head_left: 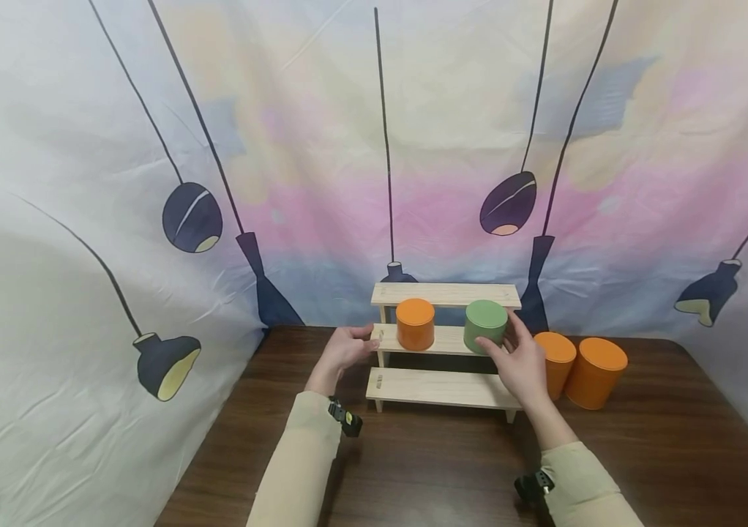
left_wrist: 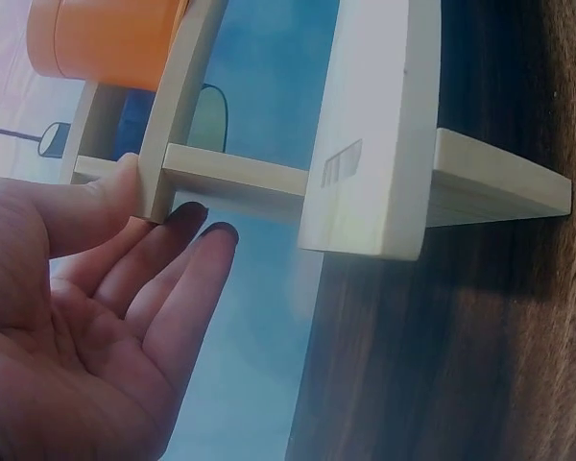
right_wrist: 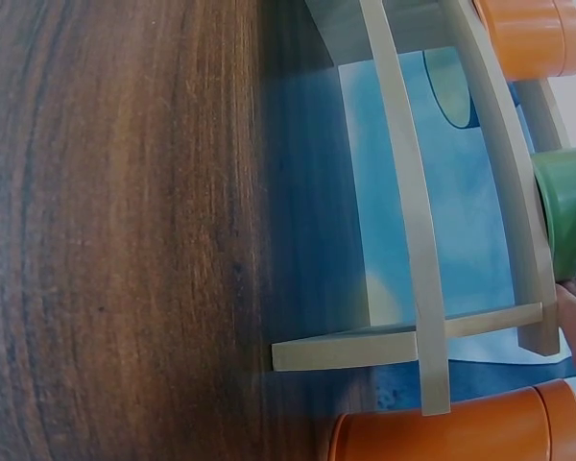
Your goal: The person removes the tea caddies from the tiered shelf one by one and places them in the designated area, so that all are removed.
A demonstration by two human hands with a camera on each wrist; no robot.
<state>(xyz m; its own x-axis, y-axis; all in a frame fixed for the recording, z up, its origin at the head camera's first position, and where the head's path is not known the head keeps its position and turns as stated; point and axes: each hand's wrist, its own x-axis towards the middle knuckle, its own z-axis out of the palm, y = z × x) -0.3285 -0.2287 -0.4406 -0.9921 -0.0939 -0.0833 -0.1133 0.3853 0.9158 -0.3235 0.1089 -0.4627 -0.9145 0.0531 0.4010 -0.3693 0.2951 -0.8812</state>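
"Where's the green canister?"

"At the right end of the middle shelf of the three-tier wooden stand, beside an orange canister. I can't tell whether its base bears fully on the board."

"And the grip on it?"

"The right hand holds it about its side, thumb at the front, fingers round the right, spread about as wide as the canister. The left hand has the shelf's left end between thumb and fingers, a narrow hold."

"How will it handle?"

"I'd guess light, if it's hollow; I can't see inside. The wall looks stiff, probably tin or hard plastic, so a modest squeeze shouldn't crush it. The smooth, faintly glossy side could slip or turn under fingertips."

"Best place to take it?"

"Low to mid-wall, thumb opposite fingers. I'd avoid lifting by the top rim; it may be a loose lid."

"Fragile?"

"Likelier to dent or scuff than break."
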